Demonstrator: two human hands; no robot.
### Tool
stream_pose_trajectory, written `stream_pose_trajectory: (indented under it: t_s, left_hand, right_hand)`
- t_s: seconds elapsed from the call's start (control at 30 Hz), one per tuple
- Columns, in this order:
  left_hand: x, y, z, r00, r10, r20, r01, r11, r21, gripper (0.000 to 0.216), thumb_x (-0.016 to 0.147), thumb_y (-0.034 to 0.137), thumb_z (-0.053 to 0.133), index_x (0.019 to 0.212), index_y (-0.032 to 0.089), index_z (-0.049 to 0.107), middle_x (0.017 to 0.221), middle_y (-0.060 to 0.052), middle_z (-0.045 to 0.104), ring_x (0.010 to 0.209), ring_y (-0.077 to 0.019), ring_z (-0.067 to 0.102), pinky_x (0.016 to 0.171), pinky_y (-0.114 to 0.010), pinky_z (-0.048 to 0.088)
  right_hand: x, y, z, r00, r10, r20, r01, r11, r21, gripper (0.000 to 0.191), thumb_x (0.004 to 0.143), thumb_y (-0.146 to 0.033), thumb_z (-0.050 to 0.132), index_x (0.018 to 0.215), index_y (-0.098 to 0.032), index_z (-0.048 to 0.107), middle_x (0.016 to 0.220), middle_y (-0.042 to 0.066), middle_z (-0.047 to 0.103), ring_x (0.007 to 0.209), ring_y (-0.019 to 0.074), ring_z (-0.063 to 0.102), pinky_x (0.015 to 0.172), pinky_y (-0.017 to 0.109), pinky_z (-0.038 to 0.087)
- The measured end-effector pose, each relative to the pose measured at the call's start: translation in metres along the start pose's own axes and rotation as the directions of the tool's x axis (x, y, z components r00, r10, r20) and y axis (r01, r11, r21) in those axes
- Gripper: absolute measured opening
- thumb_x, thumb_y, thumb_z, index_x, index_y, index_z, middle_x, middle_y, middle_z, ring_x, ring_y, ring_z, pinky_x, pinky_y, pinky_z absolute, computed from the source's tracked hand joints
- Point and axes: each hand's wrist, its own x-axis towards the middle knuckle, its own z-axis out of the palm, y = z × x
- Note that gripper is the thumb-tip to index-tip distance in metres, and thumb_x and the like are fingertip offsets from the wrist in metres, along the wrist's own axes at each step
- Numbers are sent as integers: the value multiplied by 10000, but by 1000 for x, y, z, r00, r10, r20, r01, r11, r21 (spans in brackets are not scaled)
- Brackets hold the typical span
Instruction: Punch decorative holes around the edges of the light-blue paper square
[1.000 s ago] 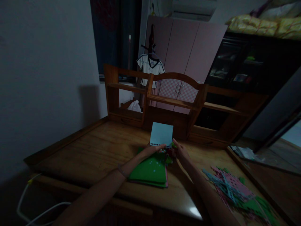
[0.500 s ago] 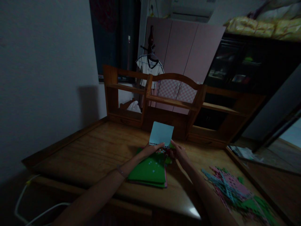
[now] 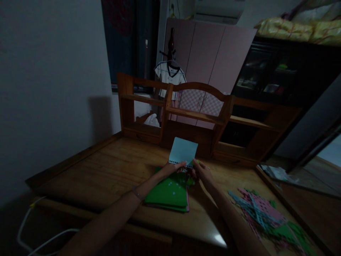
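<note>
A light blue sheet of paper (image 3: pixel 183 152) with a row of punched holes along its lower edge stands upright over the wooden desk (image 3: pixel 112 170). My left hand (image 3: pixel 172 168) pinches its lower left edge. My right hand (image 3: pixel 202 171) pinches its lower right corner, and something small and dark sits under that hand that I cannot make out. Just below both hands lies a stack of green sheets (image 3: pixel 167 193) speckled with small paper dots, with a pink sheet edge showing beneath.
A pile of pink, blue and green punched paper strips (image 3: pixel 262 211) lies at the desk's right. A wooden shelf unit (image 3: pixel 197 113) stands at the back of the desk. A white cable (image 3: pixel 29 227) hangs at the lower left.
The blue sheet has tilted slightly to the right and my right hand has shifted a little up its lower corner. The left hand keeps its hold.
</note>
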Motion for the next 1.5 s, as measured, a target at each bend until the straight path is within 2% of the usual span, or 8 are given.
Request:
stream_pose_trajectory:
  t_s: [0.13, 0.27, 0.47, 0.67, 0.83, 1.03, 1.27, 1.5]
  left_hand:
    - [3, -7, 1, 1000, 13, 5, -13, 1000, 18, 392, 729, 513, 573, 665, 128, 599, 574, -20, 564, 544, -137, 498, 609, -283, 441]
    - [2, -4, 3, 1000, 20, -23, -21, 998, -57, 395, 726, 489, 594, 836, 113, 643, 795, -74, 657, 733, -186, 588, 727, -315, 468]
    - [1, -1, 5, 997, 57, -47, -61, 994, -90, 409, 709, 449, 629, 956, 123, 644, 958, -85, 668, 955, -215, 587, 899, -344, 438]
    - [-1, -2, 4, 993, 95, -71, -94, 995, 18, 402, 730, 435, 616, 990, 130, 637, 1014, -86, 662, 1015, -206, 573, 972, -338, 394]
    - [-3, 4, 8, 993, 77, -84, -75, 997, 29, 367, 756, 434, 581, 934, 119, 645, 966, -87, 673, 982, -208, 586, 944, -339, 419]
    - [-9, 15, 12, 997, 42, -64, -46, 996, -72, 394, 727, 426, 622, 984, 128, 635, 1076, -95, 635, 958, -217, 592, 912, -348, 440]
    - [-5, 7, 9, 999, 26, -38, -28, 999, -35, 405, 729, 466, 602, 899, 100, 637, 877, -100, 661, 777, -197, 591, 764, -333, 475]
    - [-6, 4, 8, 999, 31, -39, -31, 999, 9, 411, 752, 481, 568, 866, 91, 632, 795, -89, 643, 696, -175, 571, 686, -306, 465]
  right_hand:
    - [0, 2, 0, 1000, 22, 21, -23, 999, 23, 455, 772, -620, 465, 741, -179, 569, 446, -35, 500, 353, 88, 390, 354, 211, 226]
    - [1, 2, -1, 998, 56, 25, -56, 998, 3, 507, 756, -651, 452, 663, -166, 567, 447, -18, 505, 366, 91, 402, 371, 222, 240]
    - [-2, -1, 0, 996, 67, 56, -66, 998, -18, 502, 748, -645, 475, 654, -160, 567, 469, -10, 508, 385, 84, 395, 380, 217, 240]
    - [-1, 0, 2, 996, 76, 50, -75, 997, -21, 483, 748, -626, 498, 688, -154, 582, 465, -14, 492, 375, 83, 386, 362, 214, 230]
    - [-2, 0, 1, 994, 74, 78, -73, 997, -19, 483, 757, -622, 489, 687, -155, 586, 478, -5, 516, 370, 81, 390, 353, 207, 224]
    - [-4, -4, 4, 998, 56, 33, -55, 998, -24, 510, 741, -636, 494, 621, -147, 578, 448, 0, 502, 374, 82, 393, 366, 211, 239]
    - [-3, -4, 5, 996, 87, 37, -87, 996, 14, 491, 749, -629, 486, 651, -157, 581, 465, -9, 513, 365, 86, 389, 359, 220, 227]
    - [-5, -4, 4, 996, 72, 46, -73, 997, 15, 501, 734, -630, 506, 624, -148, 586, 450, -8, 507, 364, 83, 388, 366, 224, 228]
